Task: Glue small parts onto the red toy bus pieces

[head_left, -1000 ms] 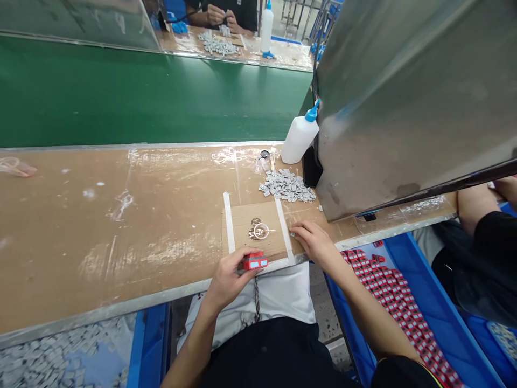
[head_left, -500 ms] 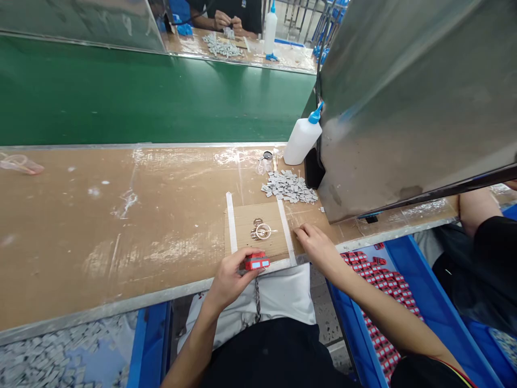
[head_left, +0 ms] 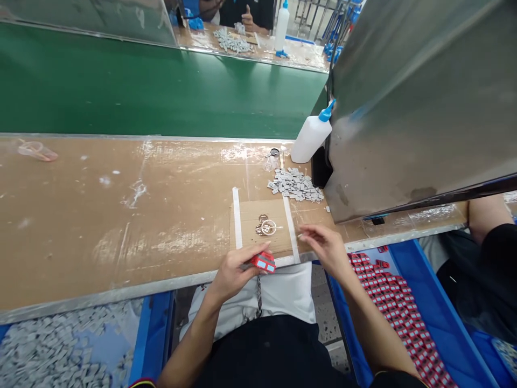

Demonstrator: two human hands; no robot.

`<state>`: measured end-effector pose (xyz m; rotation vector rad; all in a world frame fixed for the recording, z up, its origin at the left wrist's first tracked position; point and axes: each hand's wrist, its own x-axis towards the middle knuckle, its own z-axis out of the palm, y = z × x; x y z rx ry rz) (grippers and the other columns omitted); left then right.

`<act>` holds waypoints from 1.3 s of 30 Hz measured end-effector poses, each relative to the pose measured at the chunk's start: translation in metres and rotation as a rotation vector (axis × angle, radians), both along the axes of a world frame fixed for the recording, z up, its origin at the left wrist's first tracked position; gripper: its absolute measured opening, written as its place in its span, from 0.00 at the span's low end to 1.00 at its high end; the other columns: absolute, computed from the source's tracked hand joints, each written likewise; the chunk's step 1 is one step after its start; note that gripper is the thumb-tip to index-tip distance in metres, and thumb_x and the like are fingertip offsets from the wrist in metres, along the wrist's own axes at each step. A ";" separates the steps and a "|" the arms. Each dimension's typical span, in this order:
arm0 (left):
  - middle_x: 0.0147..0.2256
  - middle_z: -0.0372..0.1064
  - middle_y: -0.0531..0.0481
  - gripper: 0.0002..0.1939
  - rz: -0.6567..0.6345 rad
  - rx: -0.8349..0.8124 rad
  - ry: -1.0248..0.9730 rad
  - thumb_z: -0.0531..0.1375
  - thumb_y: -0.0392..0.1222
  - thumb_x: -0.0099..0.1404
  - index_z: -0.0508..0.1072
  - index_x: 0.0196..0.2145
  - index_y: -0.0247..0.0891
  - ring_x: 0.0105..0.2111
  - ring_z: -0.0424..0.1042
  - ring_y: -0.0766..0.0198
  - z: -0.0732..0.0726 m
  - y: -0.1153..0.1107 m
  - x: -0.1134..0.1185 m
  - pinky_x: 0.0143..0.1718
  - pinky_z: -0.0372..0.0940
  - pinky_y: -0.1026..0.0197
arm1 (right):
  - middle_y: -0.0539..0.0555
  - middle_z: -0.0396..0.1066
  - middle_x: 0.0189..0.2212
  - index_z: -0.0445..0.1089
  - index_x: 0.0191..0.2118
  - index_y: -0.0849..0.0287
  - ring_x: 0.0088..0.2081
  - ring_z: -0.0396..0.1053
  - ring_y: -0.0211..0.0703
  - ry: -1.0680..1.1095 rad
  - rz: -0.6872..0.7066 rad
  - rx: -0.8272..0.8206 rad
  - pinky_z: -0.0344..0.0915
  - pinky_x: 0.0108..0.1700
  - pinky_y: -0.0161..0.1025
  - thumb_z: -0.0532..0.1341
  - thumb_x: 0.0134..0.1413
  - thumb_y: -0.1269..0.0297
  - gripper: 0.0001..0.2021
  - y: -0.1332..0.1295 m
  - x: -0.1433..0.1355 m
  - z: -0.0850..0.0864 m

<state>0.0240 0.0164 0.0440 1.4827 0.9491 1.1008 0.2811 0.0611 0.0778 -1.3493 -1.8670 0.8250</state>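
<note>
My left hand grips a small red toy vehicle with pale blue window panels, just over the table's front edge. My right hand is to the right of the cardboard pad, thumb and fingers drawn together; a tiny pale speck shows at the fingertips, too small to name. Between the hands lies the cardboard pad, edged by two white tape strips. On it sits a small clear round cup with a thin stick across it, over dark marks. Behind the pad is a pile of small grey pieces.
A white squeeze bottle with a blue nozzle leans by a large metal panel. Beyond the table runs a green belt. A blue bin of red toy vehicles is at right, grey pieces at lower left. A co-worker's hand shows opposite.
My left hand has turned and tilted the red toy vehicle. My right hand has rotated, its fingertips now turned more toward the pad. The view has shifted slightly. The co-worker's hands opposite have parted.
</note>
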 end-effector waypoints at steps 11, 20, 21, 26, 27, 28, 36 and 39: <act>0.38 0.84 0.44 0.14 0.046 -0.082 0.009 0.72 0.43 0.59 0.82 0.43 0.38 0.36 0.84 0.56 -0.007 -0.003 -0.001 0.41 0.77 0.60 | 0.52 0.76 0.30 0.77 0.34 0.58 0.32 0.73 0.40 0.275 0.102 -0.250 0.68 0.34 0.36 0.66 0.63 0.59 0.09 -0.031 -0.062 0.002; 0.38 0.84 0.44 0.10 0.074 0.086 0.158 0.69 0.38 0.62 0.81 0.43 0.39 0.35 0.84 0.56 -0.003 -0.003 -0.002 0.38 0.77 0.60 | 0.52 0.68 0.30 0.74 0.37 0.58 0.32 0.69 0.40 0.063 0.105 -0.086 0.65 0.34 0.36 0.59 0.67 0.70 0.07 -0.045 -0.065 0.008; 0.38 0.84 0.44 0.10 0.071 0.095 0.167 0.69 0.37 0.62 0.81 0.43 0.39 0.35 0.84 0.56 -0.002 -0.003 -0.001 0.39 0.77 0.60 | 0.52 0.68 0.31 0.74 0.38 0.58 0.32 0.68 0.40 0.035 0.119 -0.071 0.65 0.34 0.36 0.58 0.68 0.71 0.08 -0.047 -0.065 0.010; 0.39 0.84 0.45 0.10 0.043 0.155 0.214 0.66 0.34 0.65 0.79 0.44 0.40 0.37 0.84 0.57 -0.002 -0.005 -0.001 0.41 0.77 0.60 | 0.53 0.68 0.34 0.70 0.37 0.57 0.36 0.69 0.42 0.002 0.182 -0.090 0.66 0.38 0.37 0.57 0.69 0.71 0.08 -0.053 -0.063 0.017; 0.39 0.84 0.45 0.10 0.041 0.173 0.229 0.65 0.34 0.65 0.79 0.44 0.40 0.37 0.83 0.57 -0.003 -0.005 -0.001 0.41 0.77 0.60 | 0.54 0.68 0.35 0.70 0.36 0.58 0.37 0.69 0.42 0.002 0.197 -0.105 0.66 0.40 0.38 0.57 0.69 0.71 0.08 -0.053 -0.062 0.017; 0.39 0.84 0.45 0.09 0.040 0.193 0.246 0.65 0.34 0.66 0.78 0.44 0.40 0.37 0.84 0.57 -0.003 -0.005 0.000 0.40 0.77 0.61 | 0.54 0.68 0.36 0.69 0.36 0.58 0.38 0.69 0.42 0.004 0.211 -0.118 0.66 0.41 0.38 0.56 0.70 0.71 0.09 -0.053 -0.061 0.017; 0.38 0.84 0.43 0.05 -0.068 0.417 0.271 0.62 0.38 0.71 0.78 0.43 0.39 0.38 0.84 0.57 -0.001 0.002 0.002 0.40 0.78 0.60 | 0.51 0.71 0.32 0.73 0.34 0.58 0.34 0.69 0.39 0.100 0.324 -0.337 0.64 0.36 0.35 0.62 0.63 0.71 0.05 -0.030 -0.043 0.019; 0.37 0.84 0.43 0.05 -0.047 0.448 0.300 0.61 0.40 0.72 0.77 0.43 0.38 0.36 0.84 0.58 -0.001 0.002 0.003 0.38 0.77 0.62 | 0.51 0.72 0.33 0.74 0.34 0.59 0.33 0.69 0.38 0.136 0.354 -0.464 0.64 0.34 0.34 0.64 0.61 0.69 0.03 -0.022 -0.041 0.020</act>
